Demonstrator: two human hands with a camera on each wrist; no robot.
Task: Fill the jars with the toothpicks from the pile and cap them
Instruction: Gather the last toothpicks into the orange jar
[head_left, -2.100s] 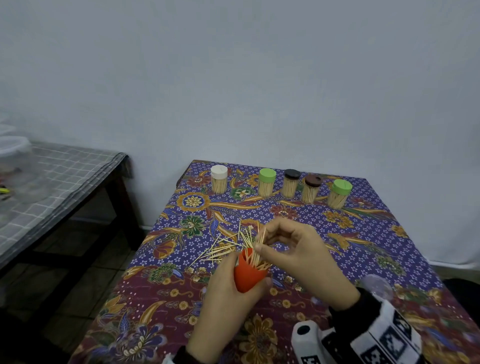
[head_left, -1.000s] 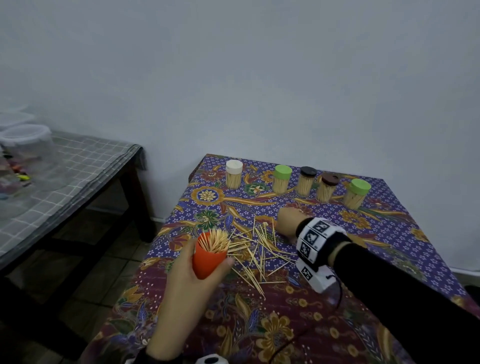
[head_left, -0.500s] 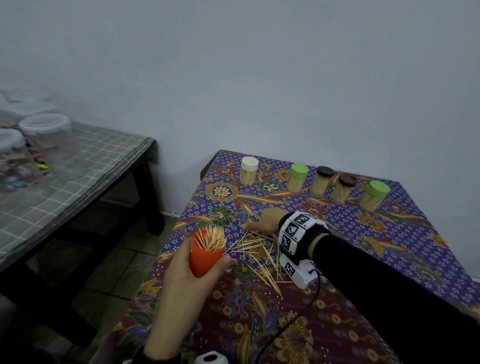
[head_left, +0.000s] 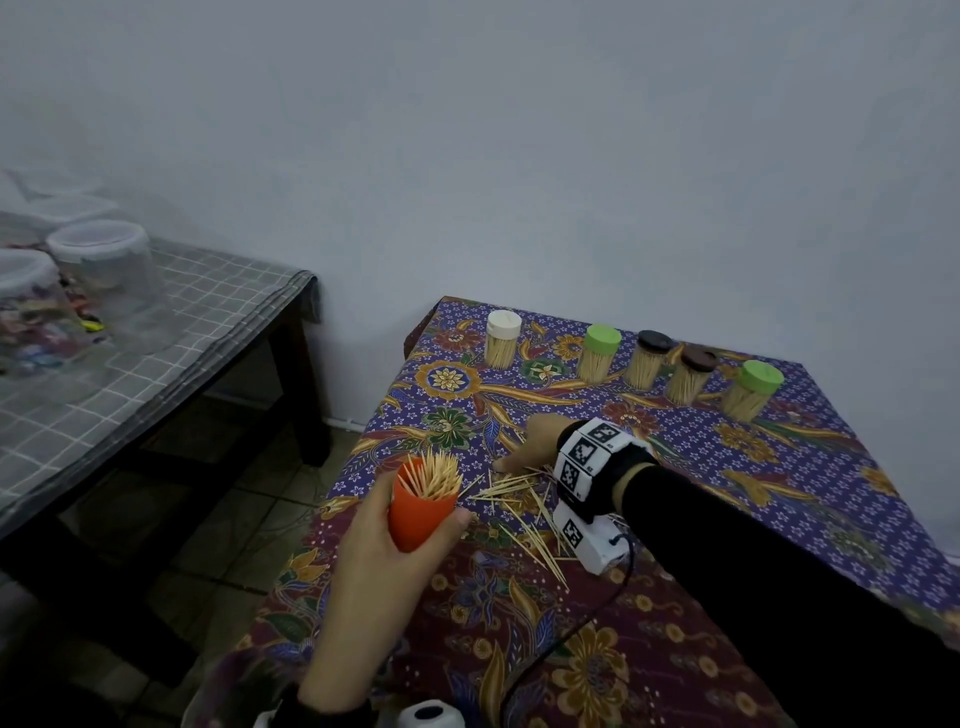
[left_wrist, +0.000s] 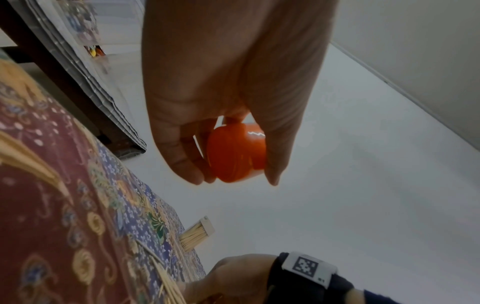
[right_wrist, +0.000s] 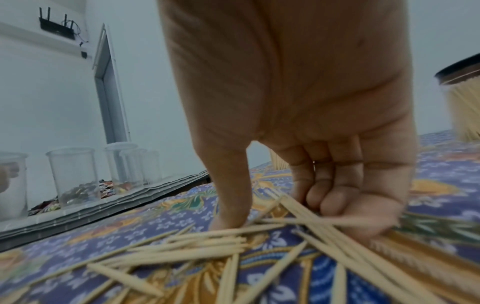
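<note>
Toothpicks (right_wrist: 207, 244) under curled right hand (right_wrist: 298, 123) gathering them, left hand (head_left: 379, 561) gripping orange jar (head_left: 421, 512)

Glossy, seemingly plastic orange jar (left_wrist: 237, 153); wooden toothpicks (right_wrist: 197, 246); patterned cloth tablecloth (head_left: 779, 467).

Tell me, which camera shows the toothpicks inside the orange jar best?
The head view: the orange jar faces up, its toothpicks bristling out. The left wrist view shows only the jar's underside in the left hand; the right wrist view misses it.
</note>
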